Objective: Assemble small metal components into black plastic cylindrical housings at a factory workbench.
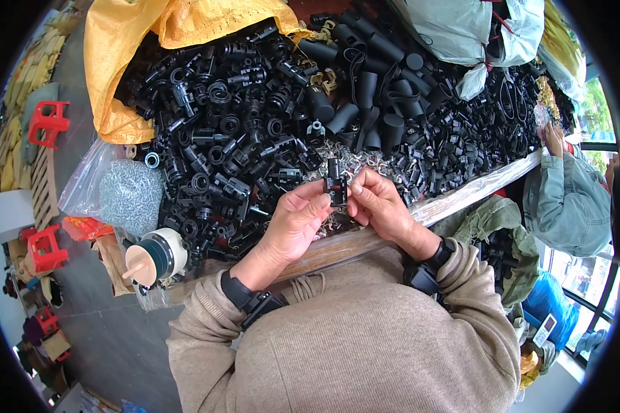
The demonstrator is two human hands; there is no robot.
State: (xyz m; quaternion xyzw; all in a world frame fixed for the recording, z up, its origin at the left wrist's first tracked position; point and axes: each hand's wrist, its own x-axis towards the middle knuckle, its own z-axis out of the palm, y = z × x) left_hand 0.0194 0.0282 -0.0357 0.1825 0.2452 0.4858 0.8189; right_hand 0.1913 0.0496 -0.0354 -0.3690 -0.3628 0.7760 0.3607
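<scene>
Between my two hands, at the near edge of the heap, is a small black plastic fitting (pixel 335 184), held upright. The thumb and fingers of my left hand (pixel 297 219) are closed on its left side. My right hand (pixel 382 205) is pinched at its right edge; whatever lies between those fingertips is too small to name. Beyond the hands spreads a pile of similar black plastic parts (pixel 217 131). Just behind the fitting lie small pale metal pieces (pixel 355 160), partly covered by my fingers.
A wooden rail (pixel 324 249) borders the heap in front of me. At left are a bag of screws (pixel 132 196) and a cream and green cylinder with a wooden peg (pixel 155 258). Black tubes (pixel 375 89) lie beyond. A co-worker's sleeve (pixel 568 199) shows at right.
</scene>
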